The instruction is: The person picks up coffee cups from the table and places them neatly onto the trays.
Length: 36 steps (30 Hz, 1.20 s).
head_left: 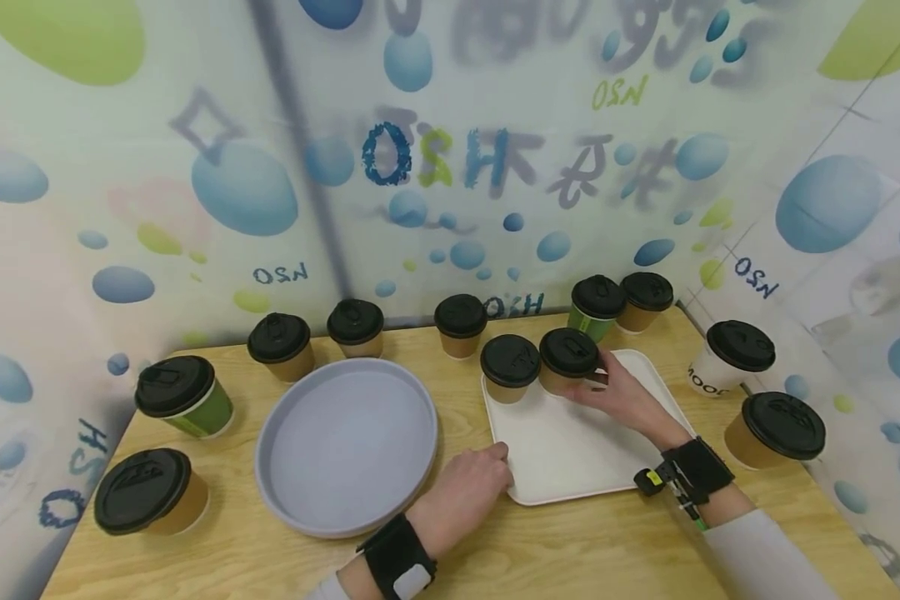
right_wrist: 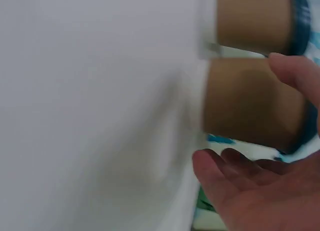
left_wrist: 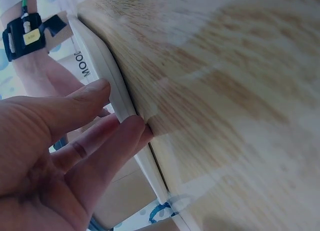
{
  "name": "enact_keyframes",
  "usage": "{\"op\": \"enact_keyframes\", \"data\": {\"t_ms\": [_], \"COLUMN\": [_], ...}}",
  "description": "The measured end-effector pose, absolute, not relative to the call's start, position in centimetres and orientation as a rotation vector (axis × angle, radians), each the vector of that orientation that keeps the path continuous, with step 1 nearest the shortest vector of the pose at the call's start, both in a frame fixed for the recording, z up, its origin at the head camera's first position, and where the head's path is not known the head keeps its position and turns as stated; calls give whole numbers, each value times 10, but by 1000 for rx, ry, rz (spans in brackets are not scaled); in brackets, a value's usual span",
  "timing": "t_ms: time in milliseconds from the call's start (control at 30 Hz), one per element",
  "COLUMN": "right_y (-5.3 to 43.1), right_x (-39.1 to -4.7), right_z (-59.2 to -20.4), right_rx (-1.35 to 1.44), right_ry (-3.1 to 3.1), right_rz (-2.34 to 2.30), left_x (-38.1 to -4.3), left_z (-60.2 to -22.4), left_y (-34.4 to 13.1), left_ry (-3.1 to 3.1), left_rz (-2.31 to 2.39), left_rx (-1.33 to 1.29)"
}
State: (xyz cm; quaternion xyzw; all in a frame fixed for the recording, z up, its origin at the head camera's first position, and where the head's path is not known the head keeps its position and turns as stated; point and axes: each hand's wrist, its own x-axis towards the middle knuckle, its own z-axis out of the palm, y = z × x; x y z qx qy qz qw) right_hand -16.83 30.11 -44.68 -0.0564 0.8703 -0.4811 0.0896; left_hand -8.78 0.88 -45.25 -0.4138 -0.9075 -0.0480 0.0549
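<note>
A brown paper cup with a black lid [head_left: 567, 354] stands upright on the white rectangular tray [head_left: 577, 458], near its back edge. Beside it, at the back left corner, stands a similar brown cup [head_left: 508, 367]. My right hand [head_left: 630, 400] is around the right side of the first cup. In the right wrist view its thumb [right_wrist: 292, 71] is close to the cup wall and the other fingers stand apart from it. My left hand [head_left: 465, 496] pinches the tray's left rim; the thumb [left_wrist: 92, 98] and fingertips show at the rim [left_wrist: 117, 98] in the left wrist view.
Left of the tray lies a round grey tray [head_left: 348, 446]. Several lidded cups stand around, including a green one [head_left: 187, 396] at left, a green one [head_left: 597, 308] behind the tray and a white one [head_left: 731, 358] at right. A printed curtain [head_left: 450, 233] borders the wooden table [head_left: 525, 550].
</note>
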Motion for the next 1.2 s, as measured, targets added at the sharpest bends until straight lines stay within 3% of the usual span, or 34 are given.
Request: {"op": "enact_keyframes", "data": {"t_ms": [300,633,1200], "right_y": [326,333,332], "right_x": [-166,-185,-232], "right_z": [-418,-418,-443], "right_rx": [8,214,48], "right_ry": [2728,2902,2910], "right_rz": [-1511,-1528,-1592], "left_x": [-88,-88,-89], "left_z": [-453,-454,-454], "left_y": [8,8,8], "left_ry": [-2771,-2750,-2804], "left_rz": [-160,-196,-181], "left_rx": [-1243,-1277,-1273]}}
